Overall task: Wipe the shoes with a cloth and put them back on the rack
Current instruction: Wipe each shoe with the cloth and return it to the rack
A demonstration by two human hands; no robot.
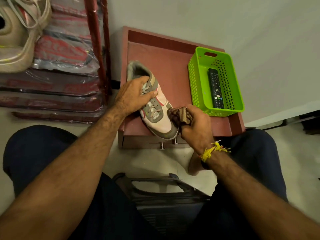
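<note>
Your right hand [194,125] grips the folded cloth [181,115] against the shoe's [155,108] toe side. Your left hand [133,96] clamps the laces mid-shoe. The shoe lies on the worktop [173,66], its long axis running heel-away, toe toward you, so wipe along it.

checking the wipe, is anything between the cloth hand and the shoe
Nothing visible. The right hand holds the cloth directly against the toe side of the shoe, while the left hand grips the shoe's laces area.
</note>
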